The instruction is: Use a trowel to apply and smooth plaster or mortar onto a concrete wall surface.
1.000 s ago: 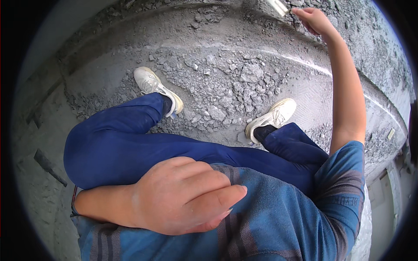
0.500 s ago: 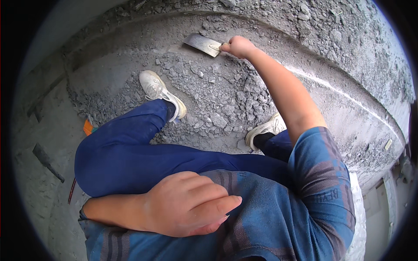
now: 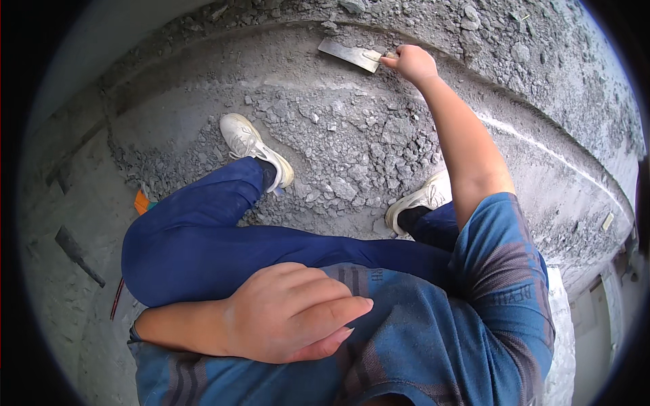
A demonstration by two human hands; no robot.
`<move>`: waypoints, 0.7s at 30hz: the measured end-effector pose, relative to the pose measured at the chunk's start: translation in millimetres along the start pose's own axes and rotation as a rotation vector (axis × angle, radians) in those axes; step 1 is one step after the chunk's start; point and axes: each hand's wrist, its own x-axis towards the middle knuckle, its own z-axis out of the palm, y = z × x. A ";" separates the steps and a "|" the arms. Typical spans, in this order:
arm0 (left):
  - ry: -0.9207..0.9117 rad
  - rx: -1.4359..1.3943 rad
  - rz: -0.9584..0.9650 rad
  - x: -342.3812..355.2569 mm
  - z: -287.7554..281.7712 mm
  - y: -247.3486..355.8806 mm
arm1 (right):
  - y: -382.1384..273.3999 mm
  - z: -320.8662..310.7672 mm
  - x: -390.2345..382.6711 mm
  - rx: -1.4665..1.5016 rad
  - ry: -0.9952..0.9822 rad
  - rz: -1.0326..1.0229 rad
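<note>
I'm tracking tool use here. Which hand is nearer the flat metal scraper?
Right. The right hand grips the scraper at its handle end; the left hand rests against the blue shirt, far below it.

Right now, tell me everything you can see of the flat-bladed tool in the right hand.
The scraper has a flat, wide metal blade, grey and dusted with pale residue. Its handle is hidden inside the right hand, which grips it with the arm stretched forward. The blade points to the person's left and lies low against the rough grey surface, near the curved edge where loose rubble has gathered. Whether the blade edge actually touches the surface cannot be told.
</note>
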 end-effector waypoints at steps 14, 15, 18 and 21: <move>-0.046 0.094 0.153 6.1 -0.2 5.4 | 90.7 -82.0 -45.6 1.127 0.470 0.123; -0.047 0.106 0.165 7.3 -0.4 6.2 | 100.8 -92.0 -48.4 1.102 0.525 0.113; -0.060 0.123 0.179 8.5 -1.9 5.8 | 101.6 -91.8 -50.1 0.825 0.409 0.082; -0.045 0.123 0.175 9.4 -0.3 6.3 | 54.5 -60.0 -45.6 0.367 0.166 0.026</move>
